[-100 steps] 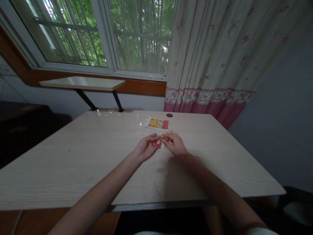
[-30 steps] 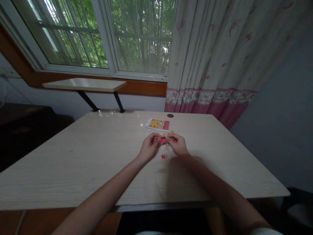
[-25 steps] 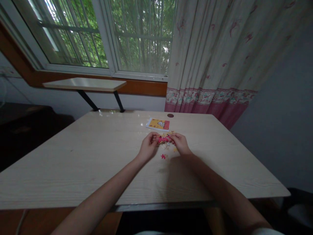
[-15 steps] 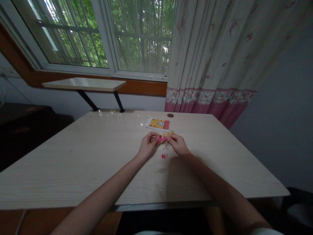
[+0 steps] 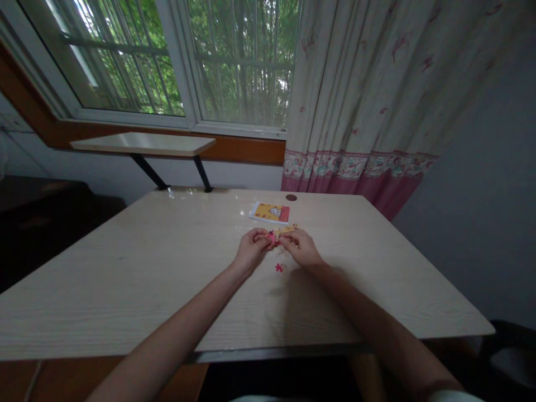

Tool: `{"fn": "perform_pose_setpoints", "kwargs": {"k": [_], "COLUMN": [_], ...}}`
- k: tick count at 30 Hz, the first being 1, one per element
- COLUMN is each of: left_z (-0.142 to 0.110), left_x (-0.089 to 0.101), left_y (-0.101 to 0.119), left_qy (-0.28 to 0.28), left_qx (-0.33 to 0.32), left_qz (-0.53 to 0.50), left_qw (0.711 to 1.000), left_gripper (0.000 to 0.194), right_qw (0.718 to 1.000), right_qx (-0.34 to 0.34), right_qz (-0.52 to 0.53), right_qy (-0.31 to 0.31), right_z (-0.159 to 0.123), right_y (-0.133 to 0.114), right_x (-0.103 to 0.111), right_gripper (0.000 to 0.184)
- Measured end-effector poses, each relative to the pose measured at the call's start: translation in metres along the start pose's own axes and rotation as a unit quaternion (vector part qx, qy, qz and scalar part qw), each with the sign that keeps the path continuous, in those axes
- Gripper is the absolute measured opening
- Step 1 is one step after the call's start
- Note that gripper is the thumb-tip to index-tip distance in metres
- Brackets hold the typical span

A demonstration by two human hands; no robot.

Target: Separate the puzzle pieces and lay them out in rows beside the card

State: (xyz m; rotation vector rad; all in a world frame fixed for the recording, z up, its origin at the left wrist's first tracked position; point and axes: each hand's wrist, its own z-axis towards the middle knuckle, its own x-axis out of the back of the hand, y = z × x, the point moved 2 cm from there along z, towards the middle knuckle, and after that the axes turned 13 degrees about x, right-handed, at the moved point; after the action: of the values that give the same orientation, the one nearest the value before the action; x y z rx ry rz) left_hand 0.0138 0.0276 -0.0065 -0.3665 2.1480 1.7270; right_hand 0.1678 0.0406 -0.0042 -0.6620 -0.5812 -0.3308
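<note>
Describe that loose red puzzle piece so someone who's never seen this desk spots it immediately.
On the pale wooden desk below the window, find the left hand and right hand. Just nearer the wearer lies the red jigsaw piece. Unlike the clustered pieces around those hands, this red one lies closer to the desk's front edge.

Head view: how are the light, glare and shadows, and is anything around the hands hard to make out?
In the head view, the window is bright against a dim room; in the head view, glints dot the far part of the table; in the head view, a soft shadow lies beside the right forearm; in the head view, the pieces are too small to tell apart.
</note>
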Motion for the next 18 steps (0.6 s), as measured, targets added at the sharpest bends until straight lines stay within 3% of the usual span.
{"fn": "perform_pose_setpoints", "kwargs": {"k": [5, 11, 14, 18], "left_z": [-0.003, -0.004, -0.005, -0.004], "left_x": [-0.003, -0.003, -0.004, 0.001], "left_y": [0.000, 0.000, 0.004, 0.014], "left_qy": [-0.020, -0.034, -0.040, 0.011], "left_qx": [0.023, 0.008, -0.020, -0.087], "left_qz": [0.016, 0.034, 0.055, 0.125], "left_qw": [0.999, 0.999, 0.997, 0.988], "left_gripper": [0.028, 0.028, 0.024, 0.017], "right_qw": [0.998, 0.994, 0.975, 0.945], "right_qx": [-0.034, -0.033, -0.103, -0.161], "right_qz": [0.042, 0.098, 0.198, 0.284], "right_qy": [0.024, 0.025, 0.002, 0.014], "right_z": [0.000, 0.001, 0.002, 0.006], "right_y": [-0.006, -0.008, -0.001, 0.012], "right_x": [-0.001, 0.002, -0.001, 0.004], "right_gripper": [0.012, 0.008, 0.014, 0.017]}}
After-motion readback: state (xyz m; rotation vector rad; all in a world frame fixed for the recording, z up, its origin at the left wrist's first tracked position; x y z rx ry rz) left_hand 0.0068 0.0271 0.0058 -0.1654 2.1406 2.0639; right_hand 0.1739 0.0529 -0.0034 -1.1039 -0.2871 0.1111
